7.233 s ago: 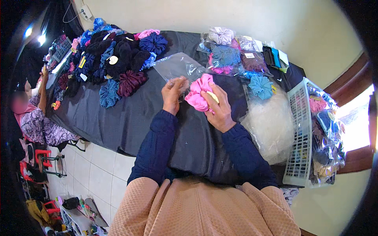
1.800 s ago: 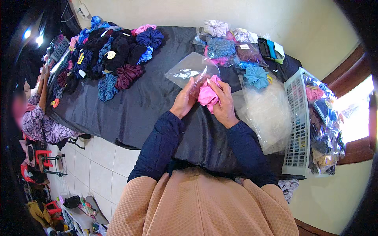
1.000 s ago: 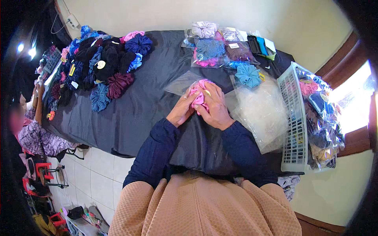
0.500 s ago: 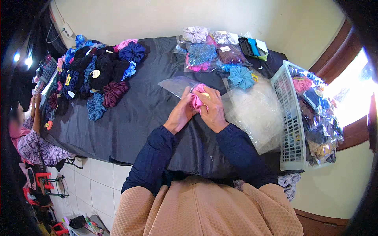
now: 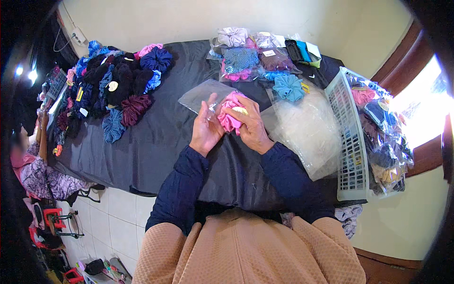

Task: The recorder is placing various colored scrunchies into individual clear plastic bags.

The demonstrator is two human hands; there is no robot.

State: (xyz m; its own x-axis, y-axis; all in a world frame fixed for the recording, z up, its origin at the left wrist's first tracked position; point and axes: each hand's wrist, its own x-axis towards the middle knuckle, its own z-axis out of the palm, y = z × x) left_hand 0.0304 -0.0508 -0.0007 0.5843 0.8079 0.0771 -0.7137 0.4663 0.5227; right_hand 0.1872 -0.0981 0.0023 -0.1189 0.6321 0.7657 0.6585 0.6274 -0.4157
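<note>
My right hand (image 5: 254, 127) is closed around a pink scrunchie (image 5: 229, 118) that has a pale round label on it. My left hand (image 5: 206, 133) is held palm up at the scrunchie's left side, thumb and fingers stretched out; some of its fingers are hidden behind the scrunchie and plastic. A clear plastic bag (image 5: 197, 95) spreads out just beyond my left hand, by the scrunchie. Whether the scrunchie is partly inside this bag I cannot tell. To the right of my right hand lies a light blue scrunchie (image 5: 288, 88) with a yellow tag, on a stack of clear plastic bags (image 5: 309, 135).
Bagged scrunchies (image 5: 241, 61) lie at the table's far side. A pale plastic basket (image 5: 352, 156) full of bagged items stands at right. Loose scrunchies (image 5: 113, 85) pile up on the black-covered table (image 5: 156, 156) at left. Another person (image 5: 40, 165) is at the far left.
My hands have moved slightly apart, and the left has opened out more. More of the pink scrunchie shows, and the clear bag has shifted a little to the left.
</note>
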